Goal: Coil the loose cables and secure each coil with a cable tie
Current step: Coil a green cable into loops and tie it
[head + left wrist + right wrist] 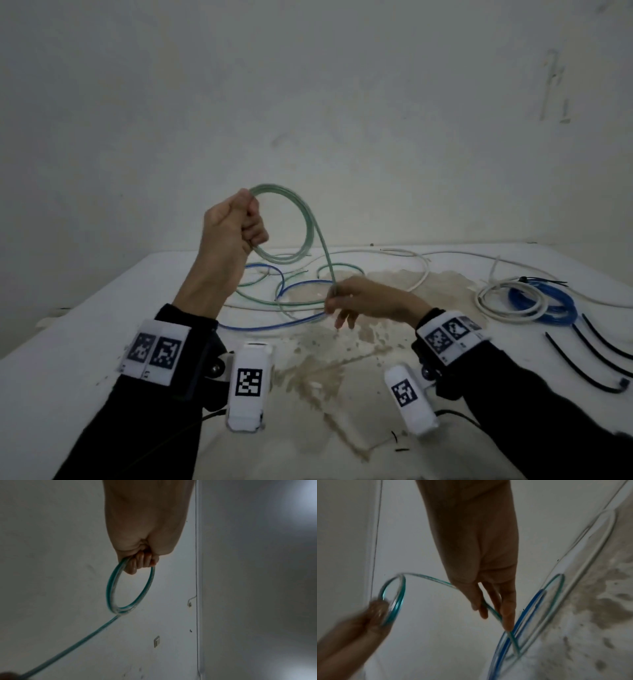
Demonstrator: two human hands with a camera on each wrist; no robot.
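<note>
My left hand (239, 222) is raised above the table in a fist, gripping a small coil of green cable (301, 212); in the left wrist view the green coil (111, 588) hangs from the curled fingers (139, 562). From the coil the cable runs down to my right hand (342, 298), which pinches it between thumb and fingers just over the table. In the right wrist view the green cable (428, 578) passes between the fingers (506, 609). The rest of the green cable lies loose on the table, tangled with a blue cable (274, 325).
A long white cable (421, 270) trails across the back of the stained white table (308, 428). At the right lie a tied white coil (507, 301) and a tied blue coil (548, 301). Black cable ties (582, 370) lie at the right edge. A wall stands behind.
</note>
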